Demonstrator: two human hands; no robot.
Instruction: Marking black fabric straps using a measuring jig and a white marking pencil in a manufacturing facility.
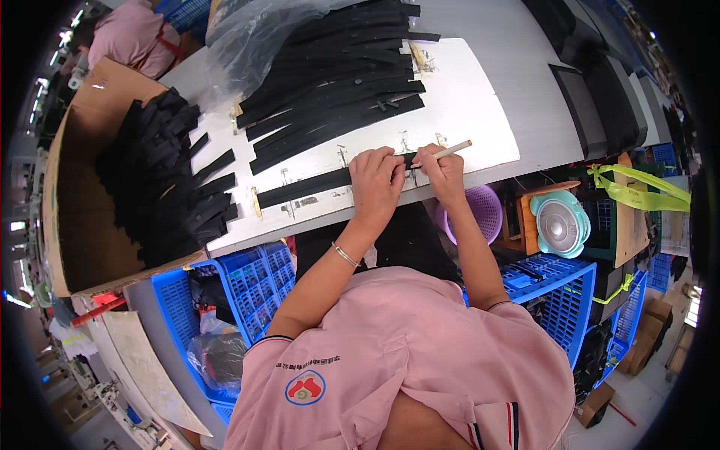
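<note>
A long black fabric strip (pixel 304 187) lies along the near edge of a white board (pixel 480 112) on the table. My left hand (pixel 375 187) holds the strip down near its right part, fingers bent and close together. Just to the right, my right hand (pixel 444 176) is closed round a slim white pencil (pixel 454 148). Its brownish end points up and right, and its lower end meets the strip between my hands. The exact tip is hidden by my fingers. Beyond my hands, many black strips (pixel 337 97) lie side by side in an overlapping layer.
At the left, a cardboard box (pixel 64 225) stands beside a heap of black strips (pixel 161 172). Clear plastic film (pixel 255 45) covers part of the far pile. Blue crates (pixel 555 307), a purple basket (pixel 484 214) and a turquoise fan (pixel 559 225) sit below the table edge. Another person (pixel 135 37) is at far left.
</note>
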